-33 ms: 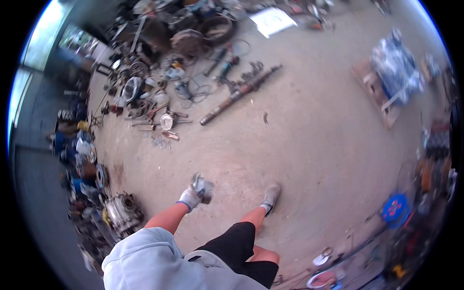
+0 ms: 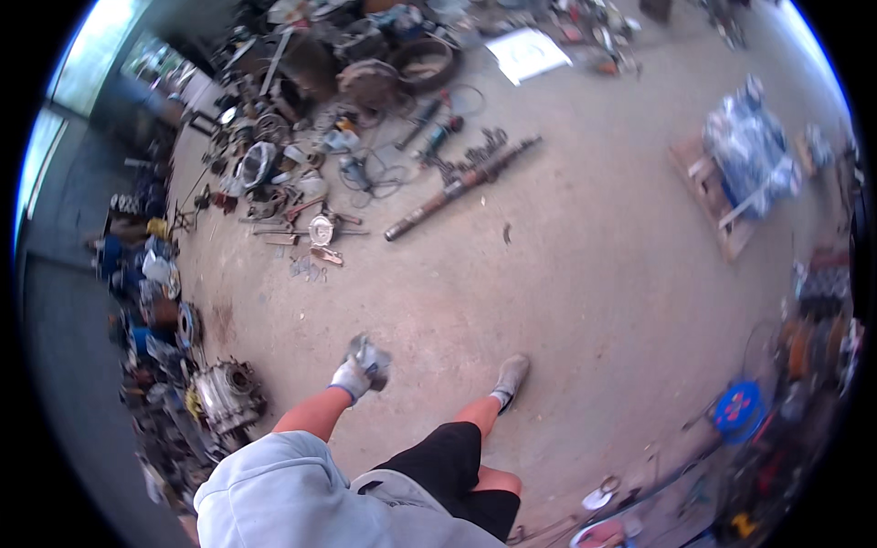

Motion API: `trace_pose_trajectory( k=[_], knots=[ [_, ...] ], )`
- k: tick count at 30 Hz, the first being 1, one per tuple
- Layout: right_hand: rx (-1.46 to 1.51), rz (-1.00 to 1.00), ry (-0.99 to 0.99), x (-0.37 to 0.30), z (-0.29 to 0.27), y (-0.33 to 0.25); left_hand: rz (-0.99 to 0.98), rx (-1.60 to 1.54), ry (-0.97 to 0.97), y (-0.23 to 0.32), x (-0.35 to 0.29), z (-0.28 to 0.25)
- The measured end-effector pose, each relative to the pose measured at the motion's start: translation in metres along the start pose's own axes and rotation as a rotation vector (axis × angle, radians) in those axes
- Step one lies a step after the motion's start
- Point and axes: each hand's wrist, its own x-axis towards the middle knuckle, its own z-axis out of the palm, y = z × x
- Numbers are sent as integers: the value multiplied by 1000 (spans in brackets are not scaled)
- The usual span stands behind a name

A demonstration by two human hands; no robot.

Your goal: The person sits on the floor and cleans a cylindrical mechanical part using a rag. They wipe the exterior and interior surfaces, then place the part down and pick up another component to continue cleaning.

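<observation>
bare concrete floor ahead, scrap metal pile left, wooden pallet right

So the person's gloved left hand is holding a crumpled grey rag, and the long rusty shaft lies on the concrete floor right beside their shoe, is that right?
Not quite. The head view shows the left hand gripping the grey rag, but the long rusty shaft lies far ahead on the concrete floor, by the pile of parts, well apart from the shoe.

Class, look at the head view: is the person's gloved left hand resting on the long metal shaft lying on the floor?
No, the left hand hangs by the person's leg, well apart from the long shaft.
</observation>
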Motion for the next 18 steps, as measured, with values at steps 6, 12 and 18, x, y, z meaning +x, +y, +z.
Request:
trace_pose_trajectory(
  k=[6,12,18],
  knots=[
    [-92,-297,-36,-81,-13,-103,-138,163,-108,-283,-110,17],
    [-131,-611,-148,-165,81,-142,-329,-179,-232,-431,-268,-2],
    [-407,-851,-480,-331,281,-158,-502,-438,-306,-585,-331,127]
  ],
)
